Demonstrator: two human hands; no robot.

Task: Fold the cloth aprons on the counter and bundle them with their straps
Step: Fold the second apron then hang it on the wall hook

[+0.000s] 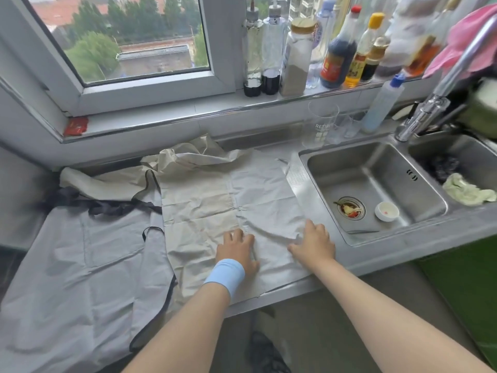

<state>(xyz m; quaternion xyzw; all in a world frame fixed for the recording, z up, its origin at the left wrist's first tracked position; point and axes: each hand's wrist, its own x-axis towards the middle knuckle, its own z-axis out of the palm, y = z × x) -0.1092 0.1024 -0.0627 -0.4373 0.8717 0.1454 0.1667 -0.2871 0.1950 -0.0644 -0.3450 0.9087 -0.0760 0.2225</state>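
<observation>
A beige apron (199, 205) is seen spread flat on the steel counter (309, 195), just left of the sink (376, 168), with its far end crumpled against the wall. The left grip (236, 250), banded at the wrist in light blue, is laid on the apron's near part, released, with its fingers straight and spread on the cloth. The right grip (313, 244) is set near the apron's near right edge, where a raised fold runs between the two grips. Its fingers are bent against the cloth, but whether the fold is pinched cannot be told. A grey apron (80, 254) is spread to the left, touching the beige one, with dark straps (113, 207) bunched across its far end. A small white dish (386, 211) is seen in the sink.
</observation>
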